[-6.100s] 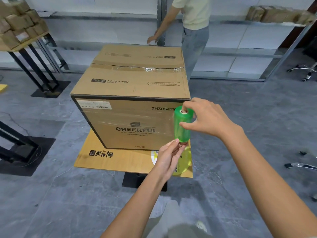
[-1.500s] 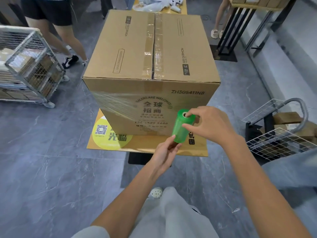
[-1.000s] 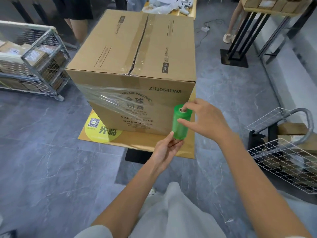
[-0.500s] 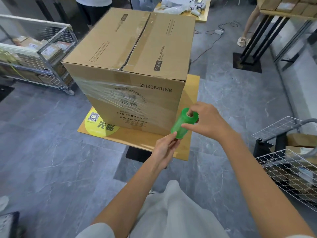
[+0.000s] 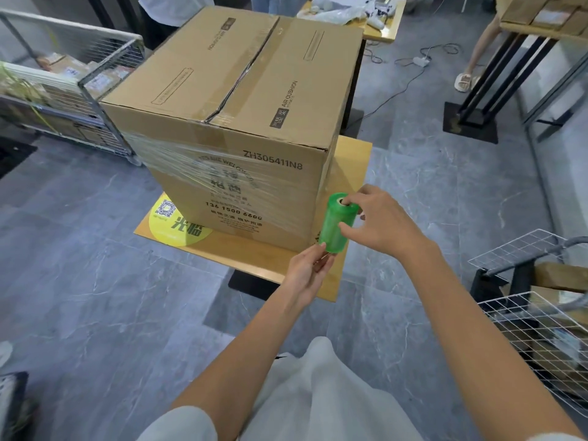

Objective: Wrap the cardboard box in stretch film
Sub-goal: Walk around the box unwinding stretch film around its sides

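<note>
A large taped cardboard box (image 5: 241, 100) stands on a small square table top (image 5: 353, 160). Clear stretch film (image 5: 203, 173) bands the box's near face and runs to a green film roll (image 5: 335, 224) held upright at the box's near right corner. My right hand (image 5: 378, 222) grips the roll at its top end, one finger in the core and the thumb on its side. My left hand (image 5: 307, 270) holds the roll's bottom end from below with its fingertips.
A wire cage trolley (image 5: 66, 87) with parcels stands left of the box. A white wire basket rack (image 5: 541, 316) stands at the right. Black-legged tables (image 5: 496, 68) and a cable with a power strip (image 5: 420, 62) lie beyond. People stand at the back.
I have walked around the box with the roll, and film has been laid across the near face. The roll went from tilted to upright at the right corner.
</note>
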